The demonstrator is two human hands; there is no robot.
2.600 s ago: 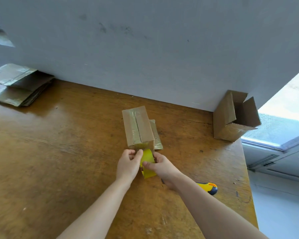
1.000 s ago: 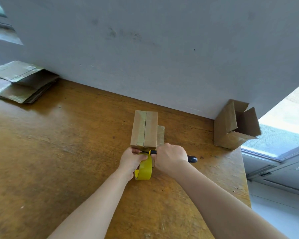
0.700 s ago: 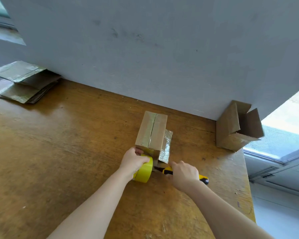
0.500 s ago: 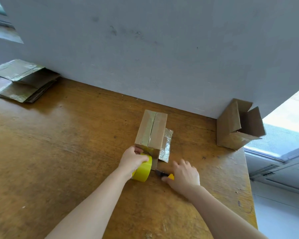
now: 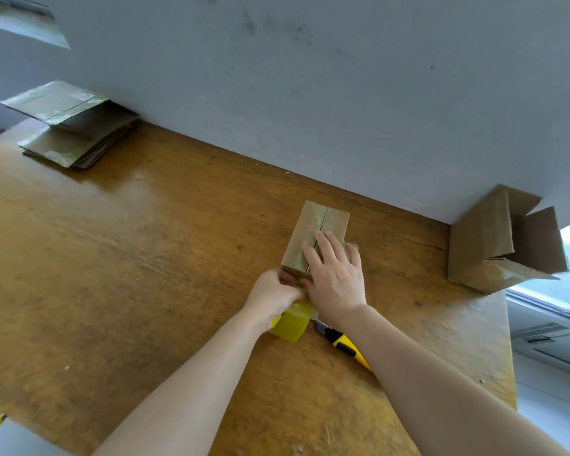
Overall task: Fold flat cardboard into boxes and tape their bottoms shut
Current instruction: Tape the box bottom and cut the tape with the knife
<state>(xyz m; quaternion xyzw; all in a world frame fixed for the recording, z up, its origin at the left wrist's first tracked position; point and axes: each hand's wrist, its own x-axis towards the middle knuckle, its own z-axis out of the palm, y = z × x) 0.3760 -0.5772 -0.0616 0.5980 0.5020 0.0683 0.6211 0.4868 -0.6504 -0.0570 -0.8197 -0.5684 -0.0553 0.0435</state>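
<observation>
Wooden table (image 5: 145, 258) set against a grey wall (image 5: 343, 110). We find one folded box (image 5: 329, 222) near the table's middle, closed flaps uppermost, with glossy tape along its seam. We record the right hand (image 5: 334, 274) lying flat on the box top, fingers straight, pressing over the seam. The left hand (image 5: 273, 294) sits at the box's near end, fingers curled round a yellow tape roll (image 5: 292, 320). A yellow-and-black knife (image 5: 341, 343) lies on the table just beside the right forearm. A flat cardboard stack (image 5: 76, 133) rests at the far left; an open box (image 5: 481, 245) lies on its side at the far right, against the wall.
</observation>
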